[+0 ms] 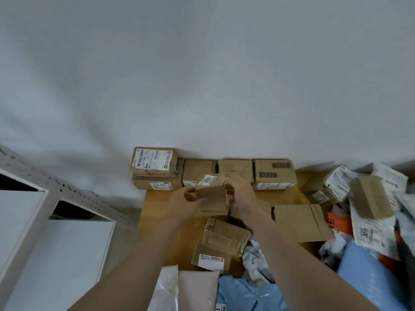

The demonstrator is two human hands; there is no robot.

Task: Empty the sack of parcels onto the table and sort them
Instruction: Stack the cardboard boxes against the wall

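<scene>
Above the wooden table (157,221), both my hands hold a small brown cardboard box (212,194) with a white label reading 2007. My left hand (186,202) grips its left side and my right hand (240,194) grips its right side. A row of sorted brown boxes (272,173) stands along the wall, with two labelled boxes stacked at its left end (153,161). Nearer me lie more brown boxes (224,239) and a flat cardboard mailer (301,221). Blue, white and pink plastic mailer bags (242,295) cover the near edge.
A jumbled heap of labelled boxes and white and orange mailers (368,212) fills the table's right side. White metal shelving (45,221) stands to the left of the table. A plain white wall rises behind the row of boxes.
</scene>
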